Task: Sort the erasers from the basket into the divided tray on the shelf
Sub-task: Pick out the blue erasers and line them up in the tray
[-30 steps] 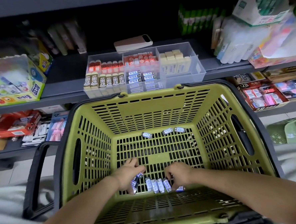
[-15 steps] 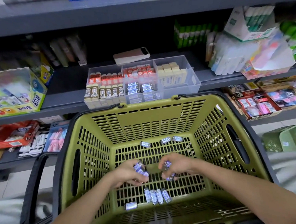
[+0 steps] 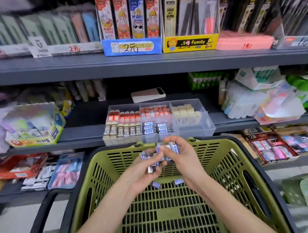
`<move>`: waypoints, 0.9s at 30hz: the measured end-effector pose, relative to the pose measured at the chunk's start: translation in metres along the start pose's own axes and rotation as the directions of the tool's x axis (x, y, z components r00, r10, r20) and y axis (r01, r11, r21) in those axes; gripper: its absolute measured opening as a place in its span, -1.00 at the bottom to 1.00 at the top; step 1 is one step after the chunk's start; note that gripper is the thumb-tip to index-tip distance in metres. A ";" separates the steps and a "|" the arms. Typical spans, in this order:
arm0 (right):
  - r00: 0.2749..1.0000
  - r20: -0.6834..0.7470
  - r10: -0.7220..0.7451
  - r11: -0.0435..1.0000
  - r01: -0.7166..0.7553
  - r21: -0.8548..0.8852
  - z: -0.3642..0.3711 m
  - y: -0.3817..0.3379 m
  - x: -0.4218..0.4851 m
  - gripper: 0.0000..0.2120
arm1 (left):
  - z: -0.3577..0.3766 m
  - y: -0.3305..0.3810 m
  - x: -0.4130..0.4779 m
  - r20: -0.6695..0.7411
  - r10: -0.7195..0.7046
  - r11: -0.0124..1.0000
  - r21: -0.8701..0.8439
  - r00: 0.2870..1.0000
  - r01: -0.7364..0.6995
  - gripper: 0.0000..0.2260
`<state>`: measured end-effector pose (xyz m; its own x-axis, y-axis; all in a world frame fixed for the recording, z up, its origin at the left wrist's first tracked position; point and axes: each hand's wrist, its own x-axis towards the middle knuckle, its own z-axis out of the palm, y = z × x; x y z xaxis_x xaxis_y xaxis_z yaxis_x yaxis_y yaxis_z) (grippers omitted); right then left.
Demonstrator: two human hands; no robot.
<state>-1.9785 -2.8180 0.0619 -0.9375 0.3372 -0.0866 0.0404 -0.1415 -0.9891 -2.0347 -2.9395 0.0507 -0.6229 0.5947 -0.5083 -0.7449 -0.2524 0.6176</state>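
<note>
My left hand [image 3: 143, 169] and my right hand [image 3: 181, 156] meet above the far rim of the green basket [image 3: 99, 173], both shut on several small blue-and-white wrapped erasers [image 3: 158, 149]. Two more blue erasers [image 3: 156, 185] lie on the basket floor just below my hands, and others show at the near bottom edge. The clear divided tray [image 3: 204, 124] stands on the shelf right behind the basket. It holds red erasers at the back, brown 2B erasers front left, blue erasers front middle and cream erasers on the right.
A white phone-like slab [image 3: 148, 95] lies behind the tray. A glue box [image 3: 33, 127] stands at the left on the same shelf, plastic packs at the right. Boxed pens fill the shelf above; more stationery sits on the lower shelf.
Both hands have risen from the basket floor with erasers and come together near the far rim. The view has tilted up, showing the upper shelf.
</note>
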 end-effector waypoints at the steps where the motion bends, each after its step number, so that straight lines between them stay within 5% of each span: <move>1: 1.000 -0.007 -0.008 1.000 0.008 -0.018 0.002 -0.002 0.001 -0.90 | 0.001 0.003 0.000 -0.013 0.028 0.999 0.024 1.000 -0.028 -0.75; 7: 0.996 0.014 0.087 0.986 -0.088 0.141 0.005 -0.015 0.006 -0.66 | 0.007 0.012 -0.001 -0.011 0.142 0.967 0.214 0.990 -0.137 -0.55; 11: 0.991 0.099 0.087 0.986 -0.100 0.134 0.001 -0.023 0.012 -0.69 | 0.012 0.022 -0.002 0.012 0.179 0.946 0.271 0.984 -0.176 -0.52; 19: 0.979 -0.108 -0.174 0.979 0.160 -0.130 -0.014 -0.054 0.053 -0.82 | 0.002 0.068 -0.007 -0.036 0.300 0.935 0.209 0.953 -0.287 -0.69; 27: 0.999 -0.045 -0.026 0.844 -0.002 -0.537 -0.020 -0.065 0.096 -0.89 | -0.013 0.096 -0.002 -0.032 0.441 0.876 0.234 0.897 -0.423 -0.78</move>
<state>-2.0645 -2.7575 0.1149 -0.9215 0.3826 -0.0661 0.2219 0.3792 -0.8983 -2.1081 -2.9748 0.1037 -0.8949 0.3978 -0.2024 -0.3332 -0.2937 0.8959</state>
